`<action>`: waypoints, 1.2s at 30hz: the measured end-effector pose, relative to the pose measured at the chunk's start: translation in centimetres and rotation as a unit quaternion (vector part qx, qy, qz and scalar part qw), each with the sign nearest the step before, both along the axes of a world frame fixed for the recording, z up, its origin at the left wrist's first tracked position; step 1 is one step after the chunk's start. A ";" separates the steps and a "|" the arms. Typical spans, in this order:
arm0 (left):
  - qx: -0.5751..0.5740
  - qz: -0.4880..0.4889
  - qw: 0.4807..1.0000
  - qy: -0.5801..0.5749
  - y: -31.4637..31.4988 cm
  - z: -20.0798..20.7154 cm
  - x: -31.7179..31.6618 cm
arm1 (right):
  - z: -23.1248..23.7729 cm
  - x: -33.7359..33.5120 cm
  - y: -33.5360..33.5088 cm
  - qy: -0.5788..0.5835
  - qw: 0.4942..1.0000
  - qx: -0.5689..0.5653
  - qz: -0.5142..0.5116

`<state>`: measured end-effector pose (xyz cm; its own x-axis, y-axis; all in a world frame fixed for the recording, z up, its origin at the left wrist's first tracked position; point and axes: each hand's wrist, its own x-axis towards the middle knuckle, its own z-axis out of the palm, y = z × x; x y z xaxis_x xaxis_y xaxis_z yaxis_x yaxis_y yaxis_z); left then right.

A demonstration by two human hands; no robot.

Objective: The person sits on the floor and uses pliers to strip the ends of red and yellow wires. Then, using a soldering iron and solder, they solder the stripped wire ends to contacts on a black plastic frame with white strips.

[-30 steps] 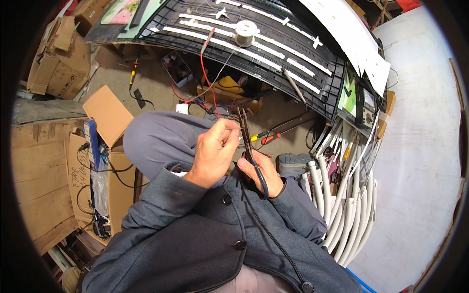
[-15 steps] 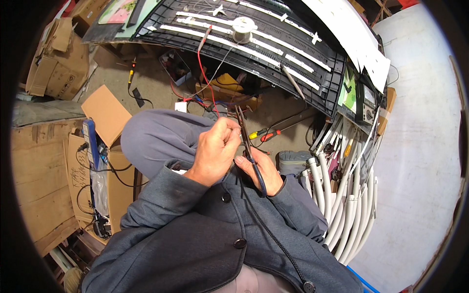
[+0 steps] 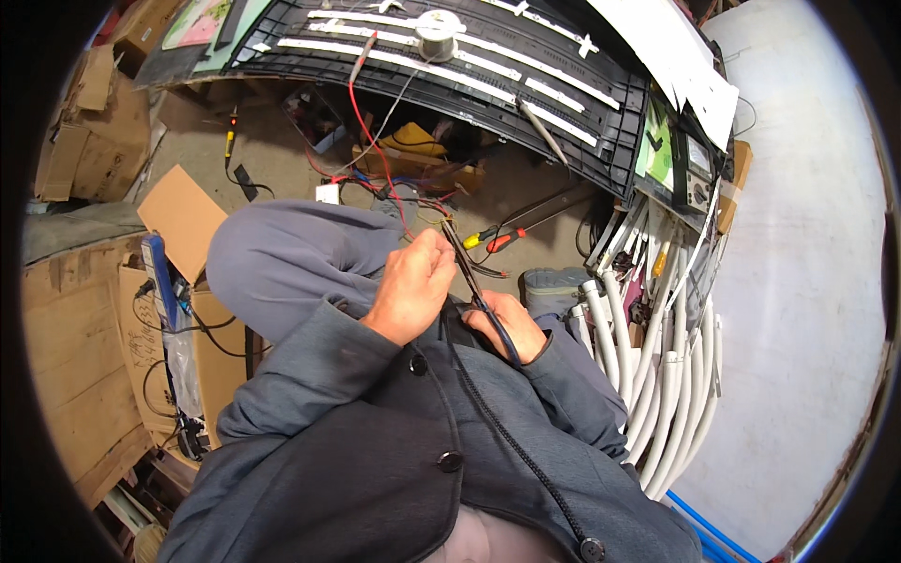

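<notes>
My left hand (image 3: pixel 414 289) is closed, its thumb and fingers pinched together in front of my coat. A thin red wire (image 3: pixel 386 165) runs down from a red-handled test probe (image 3: pixel 364 56) to these fingers; its end is hidden there. In my right hand (image 3: pixel 513 325) is a pair of scissors (image 3: pixel 466 270) with a dark looped handle. The narrow blades point up and away, close beside the left fingertips. Whether they touch the wire cannot be made out.
Ahead lies a black panel (image 3: pixel 478 111) with white strips, bearing a wire spool (image 3: pixel 436 38) and a second probe (image 3: pixel 542 131). Two screwdrivers, yellow (image 3: pixel 477 238) and red (image 3: pixel 507 241), lie on the floor. White tubes (image 3: pixel 668 399) stand right; an opened cardboard box (image 3: pixel 218 361) is left.
The view has shifted slightly, moving the surroundings left and up. The scissors lean further left, and their blade tips look nearer each other. Both hands keep their grip.
</notes>
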<state>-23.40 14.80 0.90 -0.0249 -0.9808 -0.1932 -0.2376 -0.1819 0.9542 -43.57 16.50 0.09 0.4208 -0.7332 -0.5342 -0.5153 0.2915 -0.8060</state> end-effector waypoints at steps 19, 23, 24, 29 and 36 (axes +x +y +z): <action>0.047 0.013 0.989 0.136 -0.1 -0.1 1.0 | 1.7 2.1 -0.1 0.120 0.972 -0.190 -0.070; 0.045 0.008 0.989 0.142 0.0 0.0 1.1 | 1.4 2.1 0.1 0.103 0.971 -0.203 -0.074; 0.047 0.006 0.988 0.145 0.0 0.0 1.1 | 1.3 2.0 0.1 0.097 0.970 -0.209 -0.074; 0.052 0.004 0.985 0.163 0.1 -0.2 1.2 | 1.9 2.2 -0.1 0.106 0.974 -0.186 -0.072; 0.066 0.006 0.982 0.174 0.1 0.2 1.1 | 1.4 2.1 0.2 0.079 0.970 -0.212 -0.092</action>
